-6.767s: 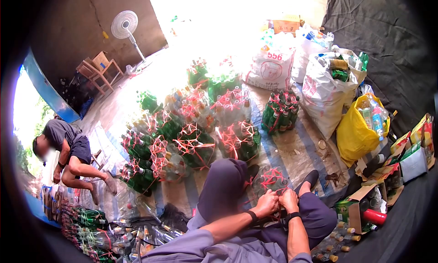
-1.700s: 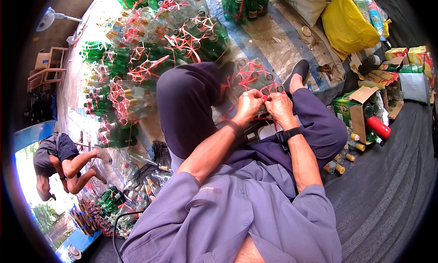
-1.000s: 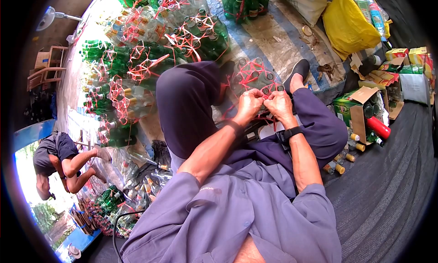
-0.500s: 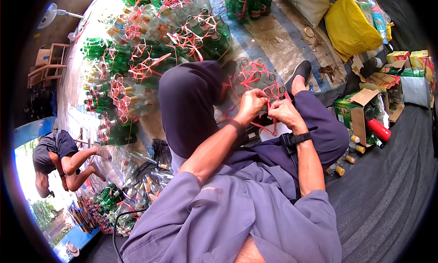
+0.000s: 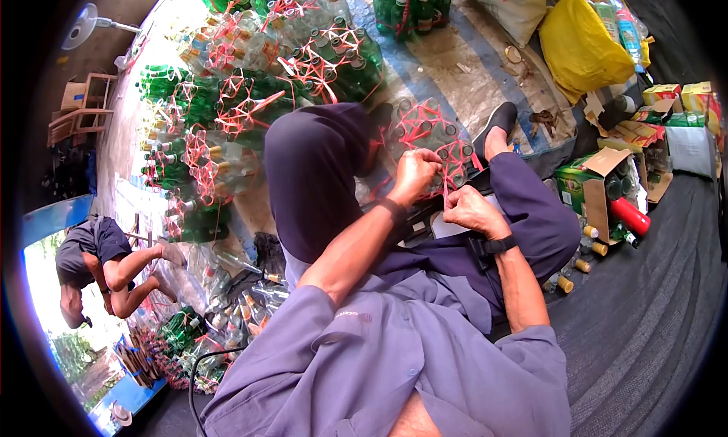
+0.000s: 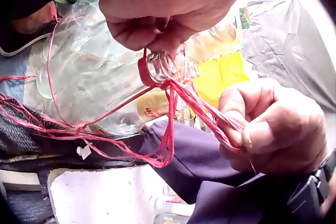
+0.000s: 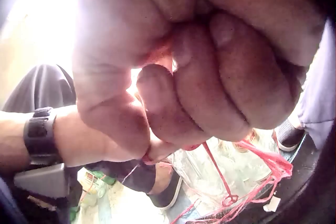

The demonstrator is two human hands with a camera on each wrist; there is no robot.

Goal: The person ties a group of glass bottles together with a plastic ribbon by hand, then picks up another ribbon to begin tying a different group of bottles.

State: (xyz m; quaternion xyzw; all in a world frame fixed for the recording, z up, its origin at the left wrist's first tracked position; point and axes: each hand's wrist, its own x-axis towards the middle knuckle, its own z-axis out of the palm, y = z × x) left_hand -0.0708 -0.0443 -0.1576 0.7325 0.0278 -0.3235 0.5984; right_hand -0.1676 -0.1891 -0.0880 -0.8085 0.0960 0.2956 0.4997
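Observation:
Between the person's legs stands a bundle of clear glass bottles (image 5: 432, 122), their necks laced together with red plastic string (image 6: 168, 124). The left hand (image 5: 417, 173) is right over the bottle necks at the near side. In the left wrist view its curled fingertips pinch a strand of the string looped round a bottle neck (image 6: 161, 66). Lower and to the right, the right hand (image 5: 476, 212) pinches several gathered strands between thumb and forefinger, pulled taut from that neck. More loose strands droop below the bundle. The right hand's own curled fingers fill much of the right wrist view.
Tied bundles of green and clear bottles (image 5: 326, 65) crowd the upper left. Loose bottles (image 5: 254, 304) lie at the lower left, where another person (image 5: 98, 262) bends over. A yellow bag (image 5: 588, 46) and cardboard boxes (image 5: 599, 179) with bottles stand at the right.
The head view has tilted down since the oldest frame. The hands, close together a second ago, have parted; the right hand has drawn down and right with the string, while the left stays at the bottle necks.

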